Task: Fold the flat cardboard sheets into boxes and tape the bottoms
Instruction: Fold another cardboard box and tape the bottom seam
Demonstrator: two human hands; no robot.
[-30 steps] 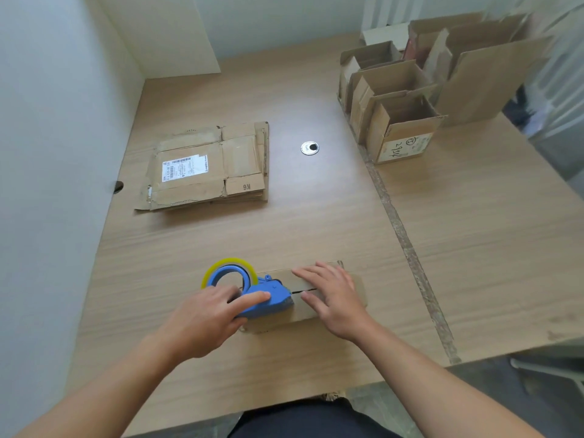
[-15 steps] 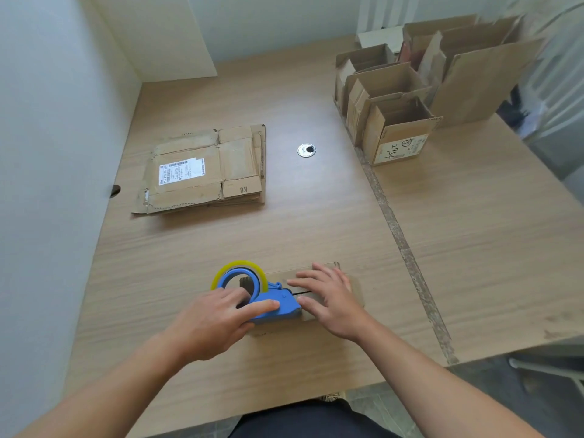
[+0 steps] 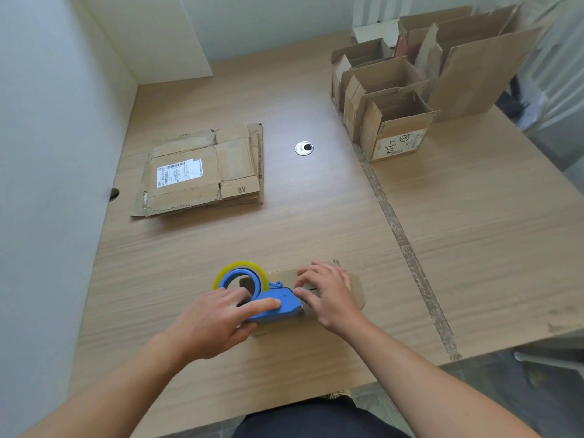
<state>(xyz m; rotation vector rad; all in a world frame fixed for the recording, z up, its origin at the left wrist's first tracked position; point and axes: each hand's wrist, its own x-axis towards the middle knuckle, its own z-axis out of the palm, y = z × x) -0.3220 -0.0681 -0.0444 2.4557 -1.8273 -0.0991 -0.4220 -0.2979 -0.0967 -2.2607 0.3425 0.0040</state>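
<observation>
- The fingers (image 3: pixel 252 303) of the left hand (image 3: pixel 211 324) are curling round the blue tape dispenser (image 3: pixel 286 306), index laid along its top and thumb tucked beneath, so they are holding the tool firmly.
- The fingers (image 3: pixel 308 274) of the right hand (image 3: pixel 331 295) are lying spread and flat on the box (image 3: pixel 355 290), just right of the tape dispenser, pressing its bottom flaps down. The box is resting on the tabletop (image 3: pixel 316 216) directly beneath the tape dispenser.
- A dark slit of seam is showing right at the tape dispenser's nose. If the pressing hand is easing off too soon, the flaps are likely springing apart and the tape is bridging a gap.
- Those flat fingers are sitting in the tape dispenser's probable path, so a run along the seam is risking tape stuck over them, or a nick from the cutter.
- A skewed pull is risking tape wandering off the seam or wrinkling.
- The flat sheets (image 3: pixel 202 175), well beyond the tape dispenser to its left, are waiting unfolded.
</observation>
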